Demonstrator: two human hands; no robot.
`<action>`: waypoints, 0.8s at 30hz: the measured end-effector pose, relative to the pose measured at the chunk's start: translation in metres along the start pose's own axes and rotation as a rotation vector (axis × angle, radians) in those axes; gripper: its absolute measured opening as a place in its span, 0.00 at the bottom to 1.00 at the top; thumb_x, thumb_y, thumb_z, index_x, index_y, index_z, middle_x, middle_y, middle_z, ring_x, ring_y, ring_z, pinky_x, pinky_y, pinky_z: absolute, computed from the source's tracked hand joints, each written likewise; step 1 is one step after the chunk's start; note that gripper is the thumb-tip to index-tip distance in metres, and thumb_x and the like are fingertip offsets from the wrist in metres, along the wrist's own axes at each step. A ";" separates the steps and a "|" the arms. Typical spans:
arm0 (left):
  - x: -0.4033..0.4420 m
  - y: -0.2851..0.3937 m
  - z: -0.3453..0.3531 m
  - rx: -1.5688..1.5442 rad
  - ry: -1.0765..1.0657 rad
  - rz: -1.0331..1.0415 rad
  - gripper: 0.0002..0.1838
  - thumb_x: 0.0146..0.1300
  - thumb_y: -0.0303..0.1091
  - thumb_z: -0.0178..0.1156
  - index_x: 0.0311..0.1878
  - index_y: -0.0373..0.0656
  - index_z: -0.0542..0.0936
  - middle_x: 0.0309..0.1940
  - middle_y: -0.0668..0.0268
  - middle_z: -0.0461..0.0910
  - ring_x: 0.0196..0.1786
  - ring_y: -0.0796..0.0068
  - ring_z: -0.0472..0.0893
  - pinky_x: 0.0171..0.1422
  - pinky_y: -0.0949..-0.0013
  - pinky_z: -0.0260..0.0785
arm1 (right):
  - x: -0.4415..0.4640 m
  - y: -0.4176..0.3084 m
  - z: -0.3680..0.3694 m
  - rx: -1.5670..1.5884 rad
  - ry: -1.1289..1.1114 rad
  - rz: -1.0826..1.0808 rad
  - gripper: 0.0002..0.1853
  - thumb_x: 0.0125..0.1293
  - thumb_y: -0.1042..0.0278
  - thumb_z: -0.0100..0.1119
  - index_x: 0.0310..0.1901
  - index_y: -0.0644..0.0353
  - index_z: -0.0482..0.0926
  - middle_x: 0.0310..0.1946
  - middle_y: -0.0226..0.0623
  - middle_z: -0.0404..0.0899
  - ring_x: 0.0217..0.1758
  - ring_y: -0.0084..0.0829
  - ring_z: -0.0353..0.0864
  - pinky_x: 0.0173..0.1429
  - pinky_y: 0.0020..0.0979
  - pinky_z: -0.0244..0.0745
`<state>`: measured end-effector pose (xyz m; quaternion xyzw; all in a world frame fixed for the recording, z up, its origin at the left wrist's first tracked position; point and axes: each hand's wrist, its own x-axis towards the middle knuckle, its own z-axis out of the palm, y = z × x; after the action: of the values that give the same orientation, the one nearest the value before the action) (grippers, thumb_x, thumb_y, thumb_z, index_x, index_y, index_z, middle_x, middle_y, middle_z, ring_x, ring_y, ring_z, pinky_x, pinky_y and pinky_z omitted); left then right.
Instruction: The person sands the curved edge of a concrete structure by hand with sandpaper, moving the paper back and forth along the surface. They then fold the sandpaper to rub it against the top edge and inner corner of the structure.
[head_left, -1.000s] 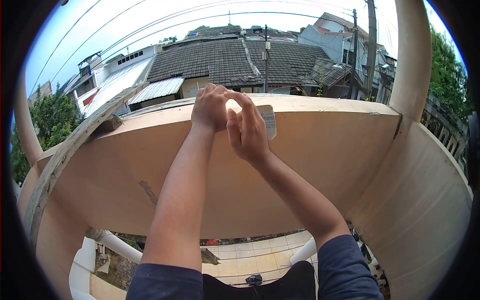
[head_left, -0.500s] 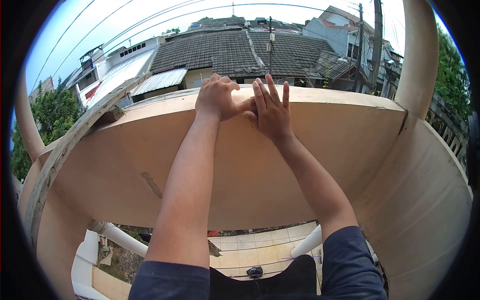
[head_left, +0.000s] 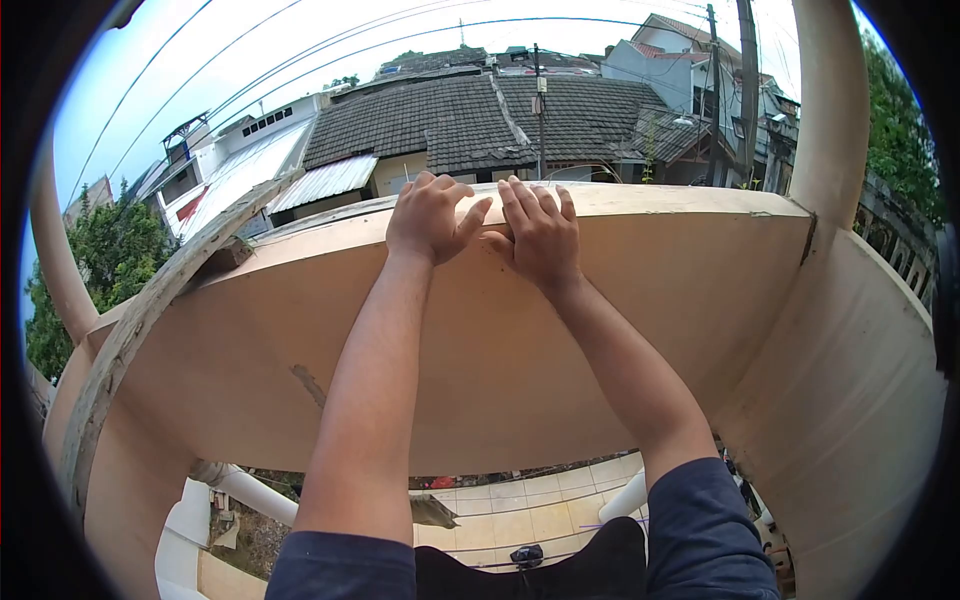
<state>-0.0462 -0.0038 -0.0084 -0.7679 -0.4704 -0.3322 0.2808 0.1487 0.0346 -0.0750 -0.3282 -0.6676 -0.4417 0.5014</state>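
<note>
Both arms reach forward to a peach-coloured concrete wall (head_left: 480, 370) with a flat ledge (head_left: 680, 200) on top. My left hand (head_left: 428, 220) rests at the ledge's near edge, its fingers loosely bent over the top and its thumb out to the right. Just right of it, my right hand (head_left: 542, 232) lies against the same edge, fingers apart and bent onto the ledge, thumb pointing left. A narrow gap separates the hands. A small dark patch shows between them, too unclear to name. No object is visible in either hand.
A rough plank-like beam (head_left: 150, 300) slants along the left. A round column (head_left: 832, 110) stands at the right. Far below lie a tiled floor (head_left: 500, 515), a white pipe (head_left: 255, 490) and a dark bundle (head_left: 526, 555). Tiled roofs (head_left: 400, 120) and cables lie beyond.
The right hand's fingers, stretched upward before, now bend down onto the ledge. The left thumb has lifted away from the right hand, and the hands have parted slightly. The view has shifted a little.
</note>
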 end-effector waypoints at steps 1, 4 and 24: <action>0.000 0.000 0.001 -0.028 0.008 -0.025 0.27 0.75 0.64 0.58 0.50 0.50 0.92 0.50 0.68 0.90 0.61 0.66 0.82 0.75 0.56 0.69 | -0.001 0.008 -0.004 -0.013 -0.011 0.018 0.47 0.75 0.20 0.45 0.70 0.60 0.80 0.62 0.41 0.88 0.63 0.43 0.87 0.77 0.56 0.69; -0.002 0.001 0.004 -0.041 0.050 -0.041 0.25 0.78 0.58 0.56 0.48 0.48 0.92 0.49 0.65 0.90 0.60 0.62 0.82 0.73 0.54 0.71 | -0.005 0.032 -0.014 0.014 -0.045 0.101 0.42 0.75 0.23 0.49 0.61 0.59 0.87 0.57 0.40 0.91 0.64 0.44 0.87 0.77 0.57 0.68; 0.010 0.003 0.000 -0.036 -0.232 -0.323 0.29 0.82 0.60 0.48 0.76 0.57 0.78 0.74 0.64 0.78 0.78 0.59 0.73 0.84 0.51 0.61 | -0.011 0.057 -0.023 0.042 -0.065 0.185 0.42 0.70 0.20 0.54 0.46 0.60 0.91 0.44 0.38 0.93 0.59 0.47 0.90 0.83 0.60 0.62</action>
<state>-0.0397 0.0007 -0.0011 -0.7203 -0.6107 -0.2905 0.1541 0.2107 0.0356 -0.0682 -0.3921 -0.6595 -0.3687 0.5248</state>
